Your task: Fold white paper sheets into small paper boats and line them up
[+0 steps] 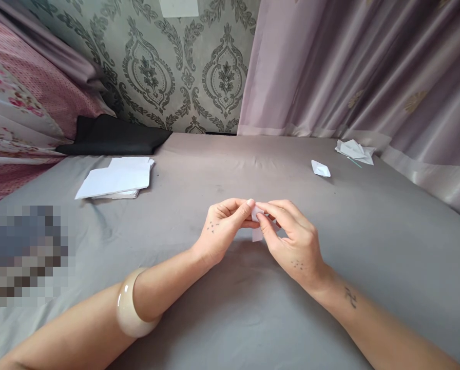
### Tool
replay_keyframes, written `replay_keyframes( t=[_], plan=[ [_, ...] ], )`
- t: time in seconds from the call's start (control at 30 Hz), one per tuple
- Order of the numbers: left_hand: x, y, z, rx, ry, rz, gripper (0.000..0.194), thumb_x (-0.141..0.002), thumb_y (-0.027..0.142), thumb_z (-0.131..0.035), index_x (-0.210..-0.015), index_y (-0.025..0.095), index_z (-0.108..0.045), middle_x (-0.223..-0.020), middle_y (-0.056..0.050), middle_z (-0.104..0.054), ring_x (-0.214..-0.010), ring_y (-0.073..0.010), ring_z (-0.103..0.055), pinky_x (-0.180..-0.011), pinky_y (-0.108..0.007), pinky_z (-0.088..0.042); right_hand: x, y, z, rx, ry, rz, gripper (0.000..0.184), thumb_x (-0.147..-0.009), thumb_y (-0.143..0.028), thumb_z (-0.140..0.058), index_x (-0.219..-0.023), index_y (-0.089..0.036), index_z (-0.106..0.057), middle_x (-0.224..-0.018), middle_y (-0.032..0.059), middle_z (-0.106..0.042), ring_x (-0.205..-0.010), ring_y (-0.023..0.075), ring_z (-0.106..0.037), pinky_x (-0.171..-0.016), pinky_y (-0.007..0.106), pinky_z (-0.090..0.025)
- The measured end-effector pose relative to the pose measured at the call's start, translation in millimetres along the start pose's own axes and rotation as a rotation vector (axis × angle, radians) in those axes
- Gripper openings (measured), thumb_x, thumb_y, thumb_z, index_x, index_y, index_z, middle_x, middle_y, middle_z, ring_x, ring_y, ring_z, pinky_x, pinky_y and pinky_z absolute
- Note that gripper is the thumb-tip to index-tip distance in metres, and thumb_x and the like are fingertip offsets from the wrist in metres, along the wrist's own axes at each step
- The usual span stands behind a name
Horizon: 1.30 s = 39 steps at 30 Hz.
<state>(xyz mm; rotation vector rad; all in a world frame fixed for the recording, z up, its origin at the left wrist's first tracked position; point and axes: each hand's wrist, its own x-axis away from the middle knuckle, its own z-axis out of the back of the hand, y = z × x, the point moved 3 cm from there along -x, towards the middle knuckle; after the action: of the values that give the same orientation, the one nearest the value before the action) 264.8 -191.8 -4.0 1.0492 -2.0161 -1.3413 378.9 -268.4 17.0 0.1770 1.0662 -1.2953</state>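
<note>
Here, smooth white paper [256, 235], pinched between bare fingers [246, 206]

My bangle [137, 308] looks hard, smooth and glossy. The strip [257, 235] in my fingers looks like smooth matt paper, as does the stack [116, 177]. Beneath lies matt grey cloth [214, 308], lightly wrinkled; the mauve curtain [322, 67] is cloth with a satiny sheen, the dark fabric [114, 136] dull.
</note>
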Motion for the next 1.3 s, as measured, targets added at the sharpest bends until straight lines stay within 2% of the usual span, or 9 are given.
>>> replay_keyframes(
  t=[0.17,0.5,0.67,0.87,1.0,1.17,1.3],
  plan=[
    [1.2,0.8,-2.0,0.007,-0.043,-0.039,0.016,-0.081,0.029,-0.070,-0.090,0.016,-0.073,-0.085,-0.004,-0.073,-0.081,-0.0149,-0.068,-0.082,-0.031,-0.058,-1.9,0.6,2.2,0.020,0.038,0.007,0.025,-0.086,-0.007,-0.057,-0.106,-0.019,-0.067,-0.092,0.0056,-0.066,-0.080,0.0128,-0.061,-0.070,0.026,-0.053],
    [1.2,1.3,1.0,-0.023,0.015,-0.018,0.017,-0.077,0.031,-0.073,-0.086,0.016,-0.076,-0.085,-0.005,-0.074,-0.078,-0.0159,-0.069,-0.074,-0.029,-0.059,-3.0,-2.6,2.4,-0.101,0.033,-0.073,0.022,-0.087,-0.011,-0.058,-0.103,-0.021,-0.069,-0.090,0.0040,-0.066,-0.076,0.0121,-0.061,-0.064,0.026,-0.053],
    [1.3,1.1,0.8,-0.058,0.036,0.004,0.020,-0.076,0.032,-0.074,-0.085,0.015,-0.076,-0.089,-0.007,-0.075,-0.081,-0.0184,-0.069,-0.076,-0.033,-0.059,-3.3,-0.6,1.7,-0.236,-0.001,-0.265,0.016,-0.087,-0.018,-0.059,-0.097,-0.024,-0.070,-0.090,0.0014,-0.066,-0.076,0.0123,-0.061,-0.065,0.026,-0.053],
    [0.5,-0.5,2.6,-0.081,0.053,0.011,0.019,-0.074,0.034,-0.075,-0.082,0.016,-0.076,-0.086,-0.006,-0.075,-0.076,-0.0175,-0.068,-0.073,-0.032,-0.058,-4.4,5.2,0.9,-0.398,-0.079,-0.512,0.010,-0.084,-0.028,-0.063,-0.086,-0.025,-0.073,-0.088,0.0006,-0.068,-0.078,0.0133,-0.063,-0.065,0.025,-0.051],
    [0.0,0.9,2.7,-0.113,0.088,0.005,0.021,-0.072,0.035,-0.076,-0.082,0.017,-0.076,-0.085,-0.005,-0.074,-0.075,-0.0168,-0.066,-0.071,-0.031,-0.056,-3.6,11.7,-1.2,-0.480,-0.109,-0.616,0.017,-0.084,-0.036,-0.063,-0.084,-0.023,-0.074,-0.087,0.0014,-0.068,-0.078,0.0141,-0.061,-0.068,0.026,-0.049],
    [-5.2,2.3,3.2,-0.200,0.066,0.018,0.022,-0.071,0.037,-0.076,-0.081,0.017,-0.076,-0.082,-0.004,-0.070,-0.076,-0.0146,-0.059,-0.061,-0.023,-0.048,-3.2,18.7,-7.0,-0.532,-0.183,-0.709,0.027,-0.082,-0.043,-0.062,-0.079,-0.018,-0.072,-0.074,0.0000,-0.059,-0.063,0.0108,-0.051,-0.058,0.025,-0.040],
    [-13.1,2.0,7.5,-0.276,0.043,0.038,0.022,-0.069,0.038,-0.076,-0.075,0.017,-0.074,-0.072,-0.002,-0.064,-0.065,-0.0102,-0.049,-0.059,-0.023,-0.039,-3.2,22.5,-14.3,-0.684,-0.276,-0.861,0.035,-0.078,-0.049,-0.062,-0.080,-0.015,-0.070,-0.067,-0.0004,-0.058,-0.060,0.0110,-0.048,-0.058,0.025,-0.037]
  ],
)
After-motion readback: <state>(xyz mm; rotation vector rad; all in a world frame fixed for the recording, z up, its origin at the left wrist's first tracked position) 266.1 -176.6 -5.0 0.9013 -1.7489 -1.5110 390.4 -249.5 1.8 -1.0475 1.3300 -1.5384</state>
